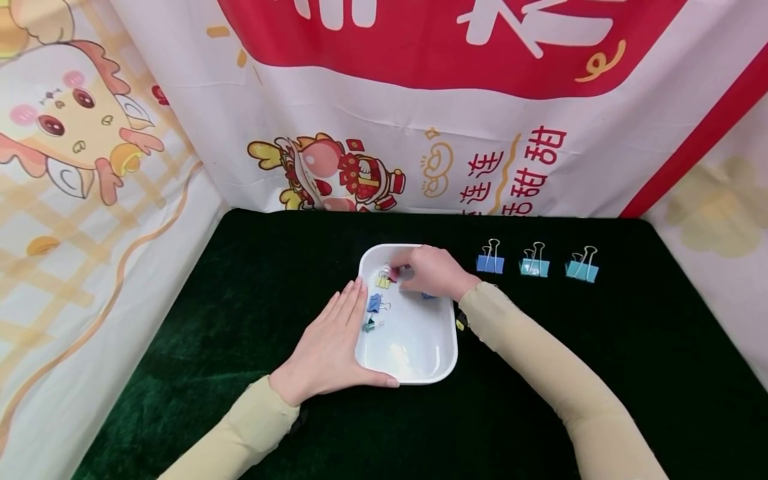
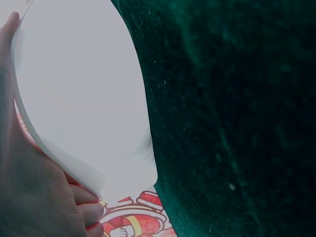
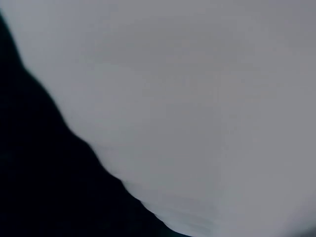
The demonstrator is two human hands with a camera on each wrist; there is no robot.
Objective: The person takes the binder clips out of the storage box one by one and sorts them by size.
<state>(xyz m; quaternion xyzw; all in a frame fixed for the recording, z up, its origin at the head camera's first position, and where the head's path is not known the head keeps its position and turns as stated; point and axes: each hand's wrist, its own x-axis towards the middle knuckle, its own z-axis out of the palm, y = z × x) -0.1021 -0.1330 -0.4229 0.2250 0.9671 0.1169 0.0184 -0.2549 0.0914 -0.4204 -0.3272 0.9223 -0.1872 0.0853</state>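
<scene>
Clips [image 1: 375, 304] in white tray [image 1: 408, 347]; 3 bigger clips [image 1: 535, 268] outside, R side
L hand [image 1: 327, 347], fingers spread straight along rim, prob. for steadying; R hand [image 1: 435, 272] curled by red clip [image 1: 393, 274]; can't tell if pinching

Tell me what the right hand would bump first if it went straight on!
The right hand would probably meet the red clip just ahead first, though whether they already touch is unclear.

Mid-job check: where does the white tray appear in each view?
Head: the white tray, just below centre.
Left wrist: large, across the left half.
Right wrist: pale blur; cannot tell if tray.
Landmark, head and left wrist: the left hand at its rim.
</scene>
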